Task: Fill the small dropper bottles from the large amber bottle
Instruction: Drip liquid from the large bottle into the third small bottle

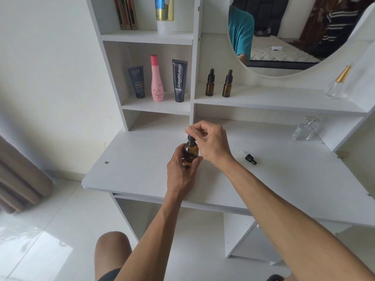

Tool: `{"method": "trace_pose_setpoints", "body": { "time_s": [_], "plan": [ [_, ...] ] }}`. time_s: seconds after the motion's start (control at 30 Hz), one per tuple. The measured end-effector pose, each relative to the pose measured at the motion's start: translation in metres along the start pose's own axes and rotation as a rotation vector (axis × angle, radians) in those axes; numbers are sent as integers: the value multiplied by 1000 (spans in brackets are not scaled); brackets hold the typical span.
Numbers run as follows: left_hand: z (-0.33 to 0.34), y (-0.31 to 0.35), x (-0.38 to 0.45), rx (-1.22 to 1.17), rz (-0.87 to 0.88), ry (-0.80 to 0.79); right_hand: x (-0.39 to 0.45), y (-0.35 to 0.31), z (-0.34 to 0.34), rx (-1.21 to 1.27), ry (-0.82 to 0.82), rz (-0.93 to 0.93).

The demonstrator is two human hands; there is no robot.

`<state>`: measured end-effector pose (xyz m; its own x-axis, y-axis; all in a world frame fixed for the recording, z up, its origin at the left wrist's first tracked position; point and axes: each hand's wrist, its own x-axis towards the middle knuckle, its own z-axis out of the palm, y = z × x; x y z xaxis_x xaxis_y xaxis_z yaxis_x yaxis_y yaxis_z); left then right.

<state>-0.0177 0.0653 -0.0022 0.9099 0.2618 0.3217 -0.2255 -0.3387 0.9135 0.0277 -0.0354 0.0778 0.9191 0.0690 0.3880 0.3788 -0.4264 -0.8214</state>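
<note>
A: Where was the amber bottle?

B: Near the middle of the white worktop, upright. The left hand was curled round its body, and the right hand pinched the black dropper top at its neck with fingers bent.

A: Any loose parts?

B: A second dropper cap with its glass pipette lay flat on the worktop at three o'clock from the bottle, well apart from both hands.

A: And the small ones?

B: Two small dropper bottles stood capped, side by side, on the shelf at about one o'clock. At eleven o'clock, in the cubby, stood a dark tube, a pink bottle and a black tube. A clear glass bottle sat on the worktop far out at two o'clock, under the round mirror.
</note>
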Motion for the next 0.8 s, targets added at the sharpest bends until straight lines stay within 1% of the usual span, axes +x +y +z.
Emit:
{"method": "trace_pose_setpoints", "body": {
  "time_s": [0.47,0.8],
  "plan": [
    [-1,1,0,10,8,-3,-7,1,0,-35,-21,-8],
    [0,-1,1,12,2,-2,-7,0,-1,-7,-26,-2]
  ]
}}
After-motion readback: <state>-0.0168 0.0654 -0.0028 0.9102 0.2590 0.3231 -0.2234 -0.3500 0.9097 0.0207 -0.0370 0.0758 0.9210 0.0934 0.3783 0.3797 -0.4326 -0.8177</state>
